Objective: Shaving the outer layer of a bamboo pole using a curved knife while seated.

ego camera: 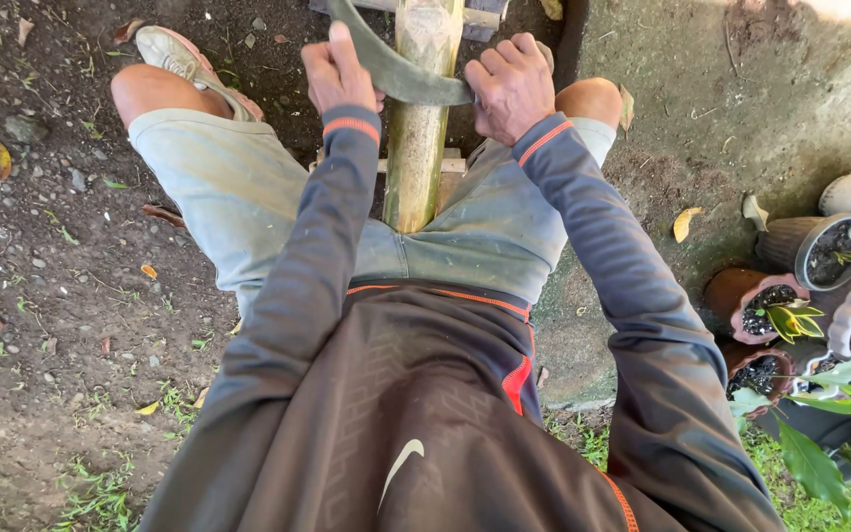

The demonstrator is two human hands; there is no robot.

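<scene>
Fingers of both hands curl tightly around a curved grey metal blade (396, 71) laid across a pale green bamboo pole (419, 148). Left hand (339, 74) grips one end, right hand (511, 87) the other. Nearer, the pole runs between the seated person's knees. Further right, brown clay plant pots (752, 296) stand on the ground.

I see both of my arms stretched forward in dark grey sleeves with orange cuff bands. My left hand (339, 74) is closed in a fist, knuckles up. My right hand (510, 87) is closed likewise, fingers curled under.
</scene>
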